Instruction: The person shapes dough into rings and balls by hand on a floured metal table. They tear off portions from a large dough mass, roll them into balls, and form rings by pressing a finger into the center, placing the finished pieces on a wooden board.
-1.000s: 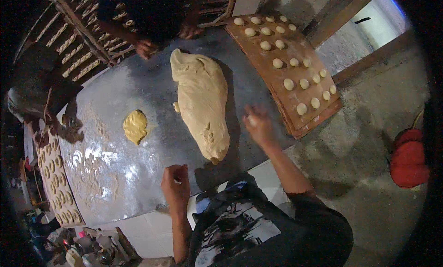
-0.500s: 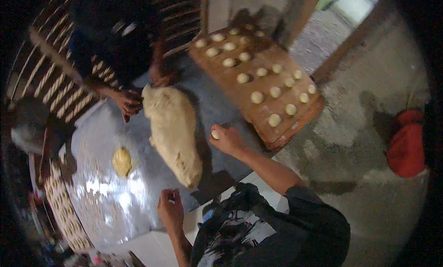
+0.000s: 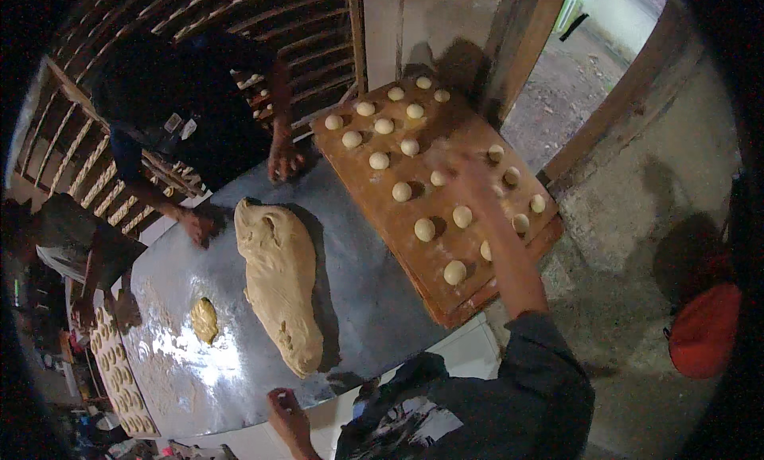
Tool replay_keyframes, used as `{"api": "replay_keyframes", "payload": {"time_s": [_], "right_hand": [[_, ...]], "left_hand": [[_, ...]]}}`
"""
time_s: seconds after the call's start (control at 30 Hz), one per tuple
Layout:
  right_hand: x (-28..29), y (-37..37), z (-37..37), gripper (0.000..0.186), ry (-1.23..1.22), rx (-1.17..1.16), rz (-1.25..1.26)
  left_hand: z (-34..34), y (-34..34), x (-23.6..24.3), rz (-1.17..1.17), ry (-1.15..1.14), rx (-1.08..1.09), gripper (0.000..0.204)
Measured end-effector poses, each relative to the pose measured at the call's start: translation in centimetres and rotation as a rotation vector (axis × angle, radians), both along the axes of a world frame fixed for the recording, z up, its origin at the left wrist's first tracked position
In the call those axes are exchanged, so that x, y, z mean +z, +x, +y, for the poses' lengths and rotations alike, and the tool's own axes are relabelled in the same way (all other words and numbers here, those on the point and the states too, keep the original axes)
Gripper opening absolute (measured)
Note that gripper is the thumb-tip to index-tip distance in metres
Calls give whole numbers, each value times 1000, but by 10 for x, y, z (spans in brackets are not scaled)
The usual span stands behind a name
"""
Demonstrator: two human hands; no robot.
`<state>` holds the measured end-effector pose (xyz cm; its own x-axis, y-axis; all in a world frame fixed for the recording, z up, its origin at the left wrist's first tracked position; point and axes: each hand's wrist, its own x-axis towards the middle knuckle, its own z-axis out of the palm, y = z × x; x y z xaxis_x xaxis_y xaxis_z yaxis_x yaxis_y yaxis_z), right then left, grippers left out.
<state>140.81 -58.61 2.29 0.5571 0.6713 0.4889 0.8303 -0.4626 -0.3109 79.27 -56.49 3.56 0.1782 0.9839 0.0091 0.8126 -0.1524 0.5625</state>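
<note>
My right hand (image 3: pixel 469 172), smeared by motion, is over the wooden board (image 3: pixel 358 167) at the far right of the table. Its fingertips are beside a small round dough ball (image 3: pixel 438 178); whether they touch it is unclear. Several other pale dough balls sit spaced out on the board, some partly behind my forearm. My left hand (image 3: pixel 288 413) is at the table's near edge with its fingers curled closed; anything inside them is hidden. A long mass of dough (image 3: pixel 278 281) lies mid-table, ahead of my left hand.
A smaller yellow lump (image 3: pixel 204 320) lies left of the dough on the grey metal tabletop (image 3: pixel 366 301). Across the table a co-worker's two hands (image 3: pixel 284 159) are near the far edge. A tray of shaped dough pieces (image 3: pixel 119 380) stands far left, and a red object (image 3: pixel 705 330) is at right.
My right hand has moved from beside the dough mass, where it held a dough ball, to over the board. The co-worker's hands have come away from the dough mass. The view has shifted.
</note>
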Motion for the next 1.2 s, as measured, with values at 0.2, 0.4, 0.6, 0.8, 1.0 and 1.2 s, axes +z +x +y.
{"api": "replay_keyframes", "payload": {"time_s": [0.2, 0.4, 0.6, 0.8, 1.0, 1.2], "right_hand": [[12, -91, 47, 17, 203, -7, 329], [-54, -317, 68, 28, -95, 297, 648], [-20, -411, -21, 33, -28, 342, 690], [21, -455, -145, 40, -232, -182, 804], [-53, -392, -5, 61, -356, -311, 16], [-51, -389, -70, 68, -354, 237, 363]], "left_hand": [[9, 49, 20, 34, 114, -250, 22], [54, 67, -26, -261, 403, -370, 23], [80, 90, -26, -198, 530, -989, 31], [103, 97, -50, -157, 648, -1184, 27], [104, 80, -42, -403, 298, -896, 26], [103, 52, -2, -417, 191, -831, 33]]}}
